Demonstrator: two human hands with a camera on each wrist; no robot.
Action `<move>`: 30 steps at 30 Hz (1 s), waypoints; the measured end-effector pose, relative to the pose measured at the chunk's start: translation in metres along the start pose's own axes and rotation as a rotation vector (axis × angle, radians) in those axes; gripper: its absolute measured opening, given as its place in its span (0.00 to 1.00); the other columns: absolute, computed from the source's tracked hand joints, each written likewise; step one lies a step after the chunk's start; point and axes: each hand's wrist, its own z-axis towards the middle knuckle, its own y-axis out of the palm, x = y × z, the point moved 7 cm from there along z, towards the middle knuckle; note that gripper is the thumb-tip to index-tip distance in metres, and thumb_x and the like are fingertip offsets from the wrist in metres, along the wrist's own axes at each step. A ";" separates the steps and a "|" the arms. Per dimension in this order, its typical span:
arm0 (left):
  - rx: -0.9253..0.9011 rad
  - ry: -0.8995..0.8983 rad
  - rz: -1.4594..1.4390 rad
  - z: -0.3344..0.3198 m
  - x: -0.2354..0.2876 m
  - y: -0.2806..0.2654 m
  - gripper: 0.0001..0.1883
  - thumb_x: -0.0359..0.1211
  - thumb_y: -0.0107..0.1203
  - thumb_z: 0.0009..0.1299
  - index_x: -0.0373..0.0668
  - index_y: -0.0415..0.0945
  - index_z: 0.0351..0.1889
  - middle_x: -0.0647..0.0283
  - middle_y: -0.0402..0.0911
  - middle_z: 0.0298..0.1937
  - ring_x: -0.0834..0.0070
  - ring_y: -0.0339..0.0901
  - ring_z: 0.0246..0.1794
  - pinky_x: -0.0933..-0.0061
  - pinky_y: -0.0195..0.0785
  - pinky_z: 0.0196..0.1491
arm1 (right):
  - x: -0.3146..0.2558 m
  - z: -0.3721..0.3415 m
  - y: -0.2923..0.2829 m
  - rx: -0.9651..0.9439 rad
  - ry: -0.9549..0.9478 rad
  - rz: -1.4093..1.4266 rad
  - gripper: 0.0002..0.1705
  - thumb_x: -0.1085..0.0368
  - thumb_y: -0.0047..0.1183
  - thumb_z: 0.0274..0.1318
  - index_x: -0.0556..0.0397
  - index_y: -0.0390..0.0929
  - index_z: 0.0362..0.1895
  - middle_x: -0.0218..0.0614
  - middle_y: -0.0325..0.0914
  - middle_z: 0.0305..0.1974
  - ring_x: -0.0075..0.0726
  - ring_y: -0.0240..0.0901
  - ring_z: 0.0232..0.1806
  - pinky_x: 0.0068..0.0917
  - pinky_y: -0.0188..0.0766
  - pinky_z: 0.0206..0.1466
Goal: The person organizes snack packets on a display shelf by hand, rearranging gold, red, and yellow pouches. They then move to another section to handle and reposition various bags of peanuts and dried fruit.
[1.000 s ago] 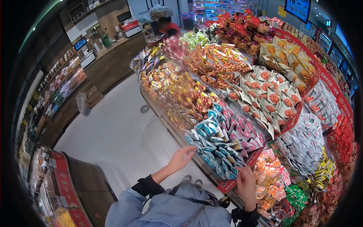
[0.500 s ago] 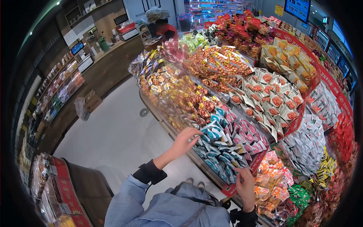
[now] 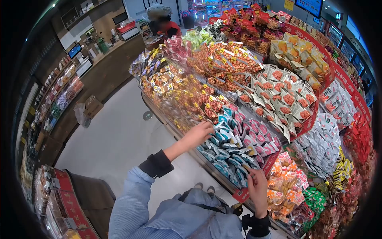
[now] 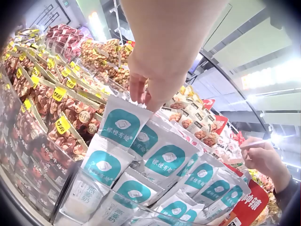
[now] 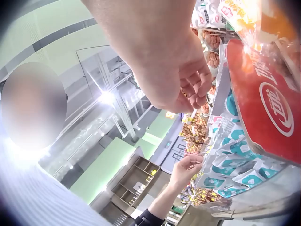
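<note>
Teal-and-white packets (image 3: 229, 153) fill a bin at the front of the display. My left hand (image 3: 199, 134) is at the bin's upper left edge. In the left wrist view, the bent fingers of that hand (image 4: 157, 75) reach the top of a teal-and-white packet (image 4: 123, 123); the tips are partly hidden, so a grip cannot be confirmed. Over the bin's lower right corner is my right hand (image 3: 258, 191). In the right wrist view, the fingers of this hand (image 5: 195, 84) hang loosely curled, with no clear object held.
Pink packets (image 3: 258, 137) lie right of the teal ones, and bags of nut-like snacks (image 3: 230, 59) lie behind. A red sign (image 5: 270, 101) stands near the right hand. A counter (image 3: 115, 53) and a person in red (image 3: 169, 28) are farther back. Pale floor (image 3: 115, 123) lies left.
My left hand has moved up and right to the teal packets, its fingers now bent downward. My right hand has stayed near the bin's corner. The view has shifted slightly.
</note>
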 end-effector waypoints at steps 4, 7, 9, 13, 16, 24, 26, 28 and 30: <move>0.044 0.052 0.000 0.007 -0.014 0.001 0.04 0.29 0.57 0.58 0.41 0.75 0.29 0.62 0.74 0.34 0.63 0.70 0.42 0.65 0.67 0.45 | 0.001 0.001 0.001 -0.006 0.009 0.015 0.12 0.75 0.50 0.53 0.55 0.74 0.43 0.38 0.70 0.32 0.33 0.68 0.25 0.24 0.66 0.29; 0.017 0.041 -0.027 0.022 -0.028 0.005 0.04 0.30 0.58 0.57 0.41 0.76 0.28 0.62 0.74 0.32 0.63 0.69 0.41 0.65 0.67 0.43 | 0.003 0.001 0.002 -0.009 0.015 0.025 0.12 0.75 0.50 0.53 0.55 0.74 0.43 0.38 0.70 0.33 0.34 0.68 0.26 0.25 0.66 0.30; 0.002 0.051 -0.021 0.032 -0.029 0.006 0.05 0.30 0.59 0.56 0.41 0.76 0.29 0.62 0.75 0.31 0.63 0.70 0.40 0.65 0.67 0.44 | 0.003 0.002 0.001 -0.011 0.015 0.033 0.11 0.75 0.50 0.53 0.55 0.74 0.43 0.38 0.71 0.33 0.34 0.69 0.26 0.25 0.66 0.31; -0.029 0.086 0.090 0.036 -0.019 0.004 0.05 0.30 0.61 0.56 0.43 0.78 0.29 0.63 0.76 0.31 0.64 0.71 0.40 0.65 0.66 0.46 | 0.002 0.002 0.000 -0.006 -0.003 0.059 0.11 0.76 0.49 0.53 0.56 0.74 0.42 0.35 0.68 0.31 0.28 0.64 0.26 0.21 0.62 0.30; -0.130 0.168 0.056 0.031 -0.006 0.010 0.04 0.32 0.61 0.55 0.44 0.79 0.27 0.66 0.76 0.29 0.67 0.72 0.40 0.67 0.66 0.46 | 0.005 0.002 -0.002 0.003 -0.028 0.059 0.11 0.77 0.49 0.53 0.57 0.74 0.42 0.32 0.66 0.30 0.23 0.61 0.26 0.19 0.60 0.29; -0.090 0.283 0.130 0.018 0.013 0.010 0.05 0.32 0.62 0.53 0.44 0.80 0.26 0.67 0.76 0.29 0.71 0.72 0.40 0.69 0.67 0.44 | 0.003 0.001 -0.002 -0.034 0.006 0.043 0.10 0.75 0.50 0.53 0.57 0.74 0.41 0.40 0.71 0.33 0.38 0.69 0.27 0.27 0.67 0.31; -0.116 0.251 0.047 0.017 0.012 0.006 0.05 0.31 0.62 0.53 0.43 0.80 0.27 0.66 0.76 0.30 0.69 0.73 0.40 0.68 0.67 0.44 | 0.002 0.000 -0.001 -0.029 -0.017 0.044 0.10 0.75 0.50 0.53 0.57 0.74 0.41 0.40 0.71 0.33 0.37 0.69 0.27 0.26 0.67 0.31; -0.086 0.132 -0.116 0.017 0.005 0.005 0.06 0.29 0.62 0.55 0.41 0.79 0.30 0.63 0.76 0.31 0.66 0.73 0.39 0.67 0.68 0.43 | 0.001 -0.001 -0.001 -0.029 -0.010 0.049 0.10 0.75 0.50 0.53 0.57 0.74 0.41 0.40 0.71 0.33 0.37 0.69 0.27 0.26 0.67 0.31; -0.048 0.022 -0.179 0.016 -0.003 0.005 0.08 0.27 0.61 0.56 0.40 0.78 0.34 0.61 0.76 0.32 0.64 0.73 0.39 0.66 0.69 0.43 | 0.001 -0.001 -0.002 -0.029 -0.006 0.053 0.09 0.75 0.50 0.53 0.57 0.74 0.41 0.40 0.71 0.33 0.36 0.69 0.27 0.26 0.67 0.31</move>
